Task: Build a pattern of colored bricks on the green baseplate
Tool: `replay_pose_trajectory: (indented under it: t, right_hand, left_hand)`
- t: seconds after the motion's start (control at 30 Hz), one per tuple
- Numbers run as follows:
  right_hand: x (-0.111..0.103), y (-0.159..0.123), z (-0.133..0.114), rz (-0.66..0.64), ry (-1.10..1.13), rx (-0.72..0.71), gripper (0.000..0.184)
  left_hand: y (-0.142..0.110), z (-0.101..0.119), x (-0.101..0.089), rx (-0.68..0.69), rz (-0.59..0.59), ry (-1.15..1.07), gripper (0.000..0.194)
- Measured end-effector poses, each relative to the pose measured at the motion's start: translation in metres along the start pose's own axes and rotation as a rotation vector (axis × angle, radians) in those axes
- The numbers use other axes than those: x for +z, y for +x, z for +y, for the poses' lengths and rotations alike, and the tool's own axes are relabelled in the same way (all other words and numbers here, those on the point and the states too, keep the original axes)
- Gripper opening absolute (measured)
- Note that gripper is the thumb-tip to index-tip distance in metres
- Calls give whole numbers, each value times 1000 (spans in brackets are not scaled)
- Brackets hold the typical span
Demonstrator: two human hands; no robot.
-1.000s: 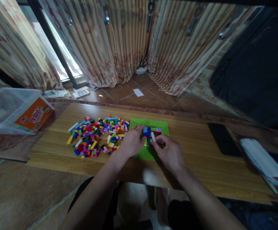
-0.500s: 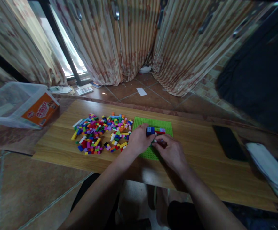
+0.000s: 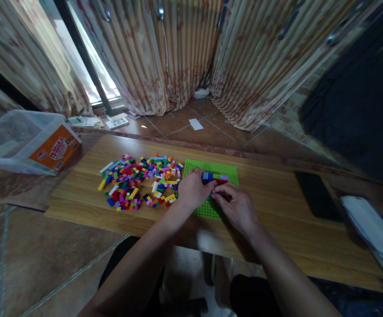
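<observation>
On the green studded baseplate (image 3: pixel 211 212) rests a low build of toy bricks (image 3: pixel 215 177), with blue, red and lilac pieces showing. My left hand (image 3: pixel 194 188) is closed around the left end of this build, fingers behind it and thumb at the front. Thumb and forefinger of my right hand (image 3: pixel 236 202) pinch together at the front of the build, close to my left thumb. A small pale brick seems to be between them, mostly hidden by the fingertips. Left of the baseplate, loose coloured bricks (image 3: pixel 133 180) lie spread in a pile.
The wooden table (image 3: pixel 277 233) carries everything. A dark flat phone-like slab (image 3: pixel 317 193) and a white object (image 3: pixel 371 222) lie at the right. A clear plastic bin (image 3: pixel 19 145) with an orange label stands at the far left. Curtains (image 3: pixel 138 57) hang behind.
My right fingertips have drawn closer together at the front of the brick build, covering the small piece more. My left hand keeps its hold; the view has shifted slightly.
</observation>
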State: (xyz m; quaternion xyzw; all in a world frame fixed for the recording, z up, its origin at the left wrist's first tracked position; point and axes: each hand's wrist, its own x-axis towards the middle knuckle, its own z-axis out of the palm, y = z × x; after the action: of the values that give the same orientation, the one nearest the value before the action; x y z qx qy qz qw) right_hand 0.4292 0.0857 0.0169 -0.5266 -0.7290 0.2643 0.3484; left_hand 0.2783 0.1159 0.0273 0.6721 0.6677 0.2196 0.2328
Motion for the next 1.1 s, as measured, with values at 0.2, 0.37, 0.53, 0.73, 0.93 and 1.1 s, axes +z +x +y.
replay_pose_trajectory:
  t: [0.2, 0.37, 0.53, 0.73, 0.93, 1.1]
  right_hand:
    - [4, 1, 5, 22, 86, 58, 9]
    - [6, 3, 8, 8, 112, 96, 8]
    - [8, 3, 8, 12, 89, 84, 8]
    - [-1, 3, 8, -12, 151, 99, 10]
    - [-20, 5, 2, 322, 152, 161, 19]
    - [-18, 5, -10, 363, 76, 92, 20]
  left_hand:
    - [3, 3, -3, -42, -36, -52, 30]
    - [3, 4, -1, -49, -15, -62, 27]
    - [4, 3, 2, -42, 0, -69, 25]
    - [2, 1, 0, -14, -16, -63, 30]
    - [10, -10, -15, -35, 5, -267, 33]
    - [21, -29, -34, -2, 259, -517, 27]
